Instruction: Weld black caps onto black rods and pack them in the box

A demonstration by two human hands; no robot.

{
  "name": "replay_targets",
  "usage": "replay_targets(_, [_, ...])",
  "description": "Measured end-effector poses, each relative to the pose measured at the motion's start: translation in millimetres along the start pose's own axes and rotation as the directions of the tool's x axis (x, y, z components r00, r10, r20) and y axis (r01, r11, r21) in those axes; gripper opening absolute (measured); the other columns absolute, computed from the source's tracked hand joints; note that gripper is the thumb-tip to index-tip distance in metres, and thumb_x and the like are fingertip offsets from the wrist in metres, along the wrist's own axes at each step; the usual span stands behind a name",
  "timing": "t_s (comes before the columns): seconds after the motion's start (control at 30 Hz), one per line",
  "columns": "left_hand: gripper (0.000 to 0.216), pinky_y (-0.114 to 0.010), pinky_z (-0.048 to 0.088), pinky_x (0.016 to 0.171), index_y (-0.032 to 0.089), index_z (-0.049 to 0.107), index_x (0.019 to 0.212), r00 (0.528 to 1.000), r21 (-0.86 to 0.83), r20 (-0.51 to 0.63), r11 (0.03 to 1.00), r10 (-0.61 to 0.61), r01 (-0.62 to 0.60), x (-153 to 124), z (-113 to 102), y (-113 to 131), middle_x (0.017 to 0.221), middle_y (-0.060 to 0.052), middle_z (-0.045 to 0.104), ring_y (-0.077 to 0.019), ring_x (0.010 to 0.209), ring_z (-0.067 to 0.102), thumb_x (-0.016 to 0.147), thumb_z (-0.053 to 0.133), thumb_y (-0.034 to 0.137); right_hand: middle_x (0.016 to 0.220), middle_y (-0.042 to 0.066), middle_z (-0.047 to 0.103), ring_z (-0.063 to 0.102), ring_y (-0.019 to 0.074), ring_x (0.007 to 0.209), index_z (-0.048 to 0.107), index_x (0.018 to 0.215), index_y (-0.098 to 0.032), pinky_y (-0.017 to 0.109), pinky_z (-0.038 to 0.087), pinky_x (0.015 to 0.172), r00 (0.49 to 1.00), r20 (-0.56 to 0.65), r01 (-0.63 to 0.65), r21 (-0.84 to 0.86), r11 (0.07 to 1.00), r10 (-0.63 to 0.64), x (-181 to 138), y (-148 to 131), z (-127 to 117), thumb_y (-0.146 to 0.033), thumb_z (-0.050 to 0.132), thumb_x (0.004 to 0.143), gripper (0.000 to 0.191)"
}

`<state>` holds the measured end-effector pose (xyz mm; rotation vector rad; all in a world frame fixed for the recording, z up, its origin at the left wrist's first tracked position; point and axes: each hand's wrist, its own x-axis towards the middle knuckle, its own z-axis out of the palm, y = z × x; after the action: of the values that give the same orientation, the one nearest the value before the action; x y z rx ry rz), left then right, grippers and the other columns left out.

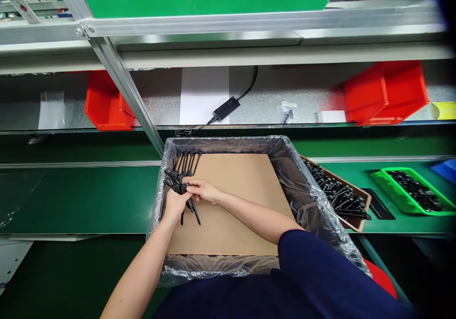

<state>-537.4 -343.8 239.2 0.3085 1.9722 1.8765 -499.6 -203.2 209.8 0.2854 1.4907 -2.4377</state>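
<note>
A bin lined with clear plastic (306, 186) stands in front of me, with a brown cardboard sheet (235, 195) lying flat inside it. Several black rod-shaped parts (185, 163) lie in a row at the sheet's far left corner. My left hand (175, 204) is closed around a bundle of the same black parts (192, 209), which stick out below the fingers. My right hand (203, 189) reaches across and pinches the top of that bundle. Both hands hover over the left side of the cardboard.
A cardboard tray (352, 200) of black parts sits just right of the bin, and a green tray (406, 190) of black parts lies farther right. Red bins (107, 105) (384, 91), a power adapter (226, 108) and a small bag (288, 112) rest on the back shelf.
</note>
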Motion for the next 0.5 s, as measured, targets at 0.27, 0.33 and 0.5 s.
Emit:
replay_targets(0.27, [0.042,-0.031,0.049,0.061,0.013,0.069,0.081,0.983,-0.042,-0.033,0.983,-0.178,0.177,-3,5,1,0.07,-0.003,0.067,-0.0144,0.058,0.059,0.049,0.088,0.031,0.078,0.002,0.065,0.057,0.0095,0.061,0.058,0.083,-0.017,0.018,0.038,0.048,0.974,-0.222,-0.008,0.185,0.983,0.049,-8,-16,-23,-0.028,0.067,0.084,0.014])
replay_targets(0.33, [0.043,-0.027,0.044,0.053,0.012,0.066,0.08,0.974,-0.065,-0.07,0.975,-0.216,0.211,-3,5,3,0.065,0.001,0.062,-0.0108,0.05,0.053,0.049,0.088,0.033,0.081,0.002,0.064,0.058,0.0118,0.068,0.057,0.089,-0.018,0.02,0.041,0.054,0.915,-0.369,0.126,-0.13,0.984,-0.166,-1,-29,-44,-0.027,0.064,0.086,0.012])
replay_targets(0.5, [0.043,-0.025,0.039,0.051,0.012,0.066,0.086,0.969,-0.072,-0.073,0.971,-0.234,0.229,-2,5,6,0.067,0.001,0.061,-0.0091,0.048,0.051,0.051,0.085,0.029,0.101,0.007,0.064,0.054,0.0207,0.1,0.061,0.097,-0.018,0.031,0.044,0.086,0.866,-0.035,0.124,-0.952,0.281,-0.499,29,-35,-76,-0.005,0.058,0.082,0.021])
